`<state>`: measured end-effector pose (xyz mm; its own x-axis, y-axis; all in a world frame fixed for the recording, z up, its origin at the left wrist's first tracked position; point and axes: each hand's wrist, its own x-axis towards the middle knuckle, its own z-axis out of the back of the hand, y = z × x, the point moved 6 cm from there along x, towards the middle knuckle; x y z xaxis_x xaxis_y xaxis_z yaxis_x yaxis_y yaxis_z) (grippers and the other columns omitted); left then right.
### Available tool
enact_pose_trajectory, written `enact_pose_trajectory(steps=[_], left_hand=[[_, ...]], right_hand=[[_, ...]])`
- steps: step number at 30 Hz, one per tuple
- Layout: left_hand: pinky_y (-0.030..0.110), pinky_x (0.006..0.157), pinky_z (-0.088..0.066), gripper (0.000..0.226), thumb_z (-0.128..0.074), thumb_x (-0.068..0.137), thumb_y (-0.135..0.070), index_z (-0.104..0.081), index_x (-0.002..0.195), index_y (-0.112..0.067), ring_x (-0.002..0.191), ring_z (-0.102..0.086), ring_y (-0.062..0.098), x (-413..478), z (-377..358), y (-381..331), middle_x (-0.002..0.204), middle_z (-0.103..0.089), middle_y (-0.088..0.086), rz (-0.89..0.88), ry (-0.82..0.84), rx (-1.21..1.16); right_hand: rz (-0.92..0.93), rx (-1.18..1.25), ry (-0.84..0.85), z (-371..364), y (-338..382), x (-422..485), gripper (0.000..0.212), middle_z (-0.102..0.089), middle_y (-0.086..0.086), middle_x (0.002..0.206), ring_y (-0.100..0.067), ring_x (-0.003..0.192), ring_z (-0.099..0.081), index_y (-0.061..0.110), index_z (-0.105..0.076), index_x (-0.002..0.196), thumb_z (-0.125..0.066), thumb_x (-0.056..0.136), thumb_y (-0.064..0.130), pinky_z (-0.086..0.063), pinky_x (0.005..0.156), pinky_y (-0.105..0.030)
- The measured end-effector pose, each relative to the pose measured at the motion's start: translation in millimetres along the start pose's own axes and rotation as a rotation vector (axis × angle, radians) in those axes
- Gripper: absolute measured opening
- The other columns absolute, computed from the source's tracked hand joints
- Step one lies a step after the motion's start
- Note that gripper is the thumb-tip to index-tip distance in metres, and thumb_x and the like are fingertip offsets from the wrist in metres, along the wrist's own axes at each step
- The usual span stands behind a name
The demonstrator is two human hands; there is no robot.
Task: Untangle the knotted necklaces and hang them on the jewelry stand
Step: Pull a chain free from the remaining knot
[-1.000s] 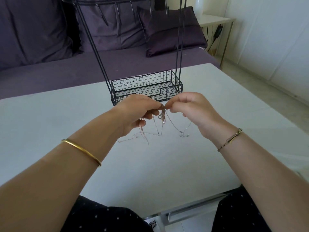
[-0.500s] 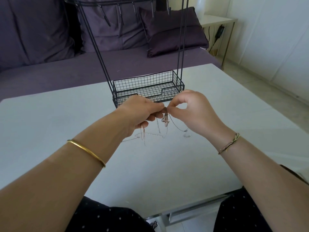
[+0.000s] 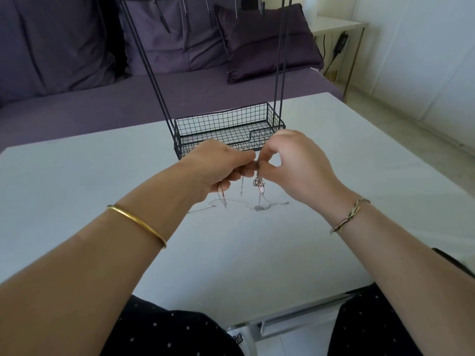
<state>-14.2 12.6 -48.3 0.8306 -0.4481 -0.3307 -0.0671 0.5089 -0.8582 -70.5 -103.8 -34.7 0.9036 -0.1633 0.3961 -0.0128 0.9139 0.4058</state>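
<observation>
A knot of thin silver and rose-gold necklaces (image 3: 259, 187) hangs between my two hands just above the white table (image 3: 102, 181). My left hand (image 3: 218, 168) pinches the chains from the left, and my right hand (image 3: 295, 165) pinches them from the right, fingertips almost meeting. Loose chain ends trail down and lie on the table below. The black wire jewelry stand (image 3: 226, 127) is right behind my hands, with a mesh basket at its base and hooks on its top bar at the frame's upper edge.
A purple sofa with cushions (image 3: 267, 39) runs behind the table. A small white side table (image 3: 336, 24) stands at the back right, with a cable hanging beside it. My lap is at the table's near edge.
Both hands have stayed close together on the knot and drifted slightly away from me toward the stand's basket. The hanging chain ends have shifted a little on the table.
</observation>
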Motion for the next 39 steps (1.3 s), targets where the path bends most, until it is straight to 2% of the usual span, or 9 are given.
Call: enact_pose_trajectory(steps=[4,9,13,18,23,29,32,36,39], left_hand=[[0.014,0.044,-0.040,0.024,-0.058,0.095,-0.026,-0.070,0.079,-0.013,0.053,-0.049,0.003,-1.9,-1.9,-2.7,0.068,-0.064,-0.005,-0.023,-0.009,0.096],[0.014,0.042,-0.044,0.023,-0.052,0.099,-0.024,-0.065,0.084,-0.013,0.055,-0.053,0.005,-2.7,-3.7,-3.0,0.076,-0.062,-0.001,-0.029,0.008,0.066],[0.016,0.043,-0.045,0.022,-0.050,0.100,-0.024,-0.063,0.086,-0.012,0.053,-0.056,0.006,-3.1,-3.8,-1.7,0.075,-0.065,-0.001,-0.019,0.042,0.018],[0.018,0.046,-0.047,0.013,-0.053,0.098,-0.021,-0.064,0.095,-0.013,0.052,-0.057,0.005,-4.3,-4.5,-1.1,0.074,-0.064,-0.001,-0.014,0.080,-0.030],[0.020,0.052,-0.051,0.004,-0.063,0.092,-0.018,-0.065,0.095,-0.016,0.061,-0.064,0.006,-8.3,-5.8,-5.5,0.088,-0.067,0.001,-0.064,0.113,-0.028],[0.017,0.050,-0.051,0.008,-0.071,0.085,-0.012,-0.065,0.080,-0.014,0.059,-0.061,0.002,-9.7,-7.4,-14.4,0.074,-0.065,-0.003,-0.155,0.043,0.046],[0.020,0.054,-0.056,0.011,-0.070,0.085,-0.010,-0.064,0.077,-0.013,0.069,-0.061,0.007,-9.4,-3.9,-15.1,0.077,-0.063,-0.001,-0.152,0.023,0.021],[0.025,0.057,-0.057,0.011,-0.068,0.086,-0.007,-0.063,0.078,-0.012,0.073,-0.062,0.010,-8.2,-1.7,-13.0,0.079,-0.064,0.001,-0.086,0.022,-0.130],[0.028,0.057,-0.057,0.015,-0.066,0.087,-0.003,-0.061,0.076,-0.012,0.065,-0.062,0.011,-8.5,-4.7,-11.6,0.074,-0.065,0.001,-0.014,0.087,-0.276]], right_hand=[[0.000,-0.041,-0.019,4.6,0.0,-0.9,0.007,-0.052,0.007,0.090,-0.015,0.095,-0.051,0.021,-0.060,0.077,-0.060,0.084,0.020,-0.041,0.071,-0.033],[-0.053,0.174,0.018,5.9,-8.8,0.2,0.007,-0.056,0.003,0.087,-0.018,0.085,-0.055,0.016,-0.064,0.074,-0.062,0.079,0.012,-0.049,0.073,-0.040],[-0.101,0.352,0.052,5.0,-10.8,-0.8,0.007,-0.060,0.002,0.082,-0.015,0.082,-0.056,0.008,-0.067,0.076,-0.062,0.080,0.007,-0.042,0.069,-0.021],[-0.245,0.584,0.114,0.1,-19.8,-2.6,0.011,-0.057,-0.001,0.069,-0.010,0.064,-0.048,0.006,-0.066,0.075,-0.060,0.084,0.007,-0.038,0.059,-0.025],[-0.363,0.717,0.128,-5.0,-28.0,-2.5,0.010,-0.063,-0.004,0.079,-0.013,0.080,-0.058,0.000,-0.067,0.080,-0.058,0.083,0.005,-0.052,0.074,-0.029],[-0.391,0.755,0.123,-6.9,-29.0,-2.7,0.011,-0.064,0.000,0.076,-0.010,0.079,-0.059,0.004,-0.067,0.077,-0.058,0.082,0.005,-0.051,0.069,-0.023],[-0.361,0.704,0.103,-4.9,-28.1,-2.1,0.009,-0.060,-0.005,0.076,-0.013,0.074,-0.054,-0.001,-0.067,0.080,-0.059,0.081,0.004,-0.047,0.069,-0.030],[-0.224,0.627,0.065,3.5,-18.8,-1.1,0.009,-0.056,0.002,0.069,-0.006,0.062,-0.047,0.006,-0.065,0.075,-0.060,0.081,0.002,-0.038,0.058,-0.016],[-0.097,0.527,-0.034,11.9,-12.9,0.6,0.009,-0.057,0.006,0.075,-0.002,0.068,-0.051,0.009,-0.063,0.073,-0.062,0.078,0.002,-0.041,0.063,-0.012]])
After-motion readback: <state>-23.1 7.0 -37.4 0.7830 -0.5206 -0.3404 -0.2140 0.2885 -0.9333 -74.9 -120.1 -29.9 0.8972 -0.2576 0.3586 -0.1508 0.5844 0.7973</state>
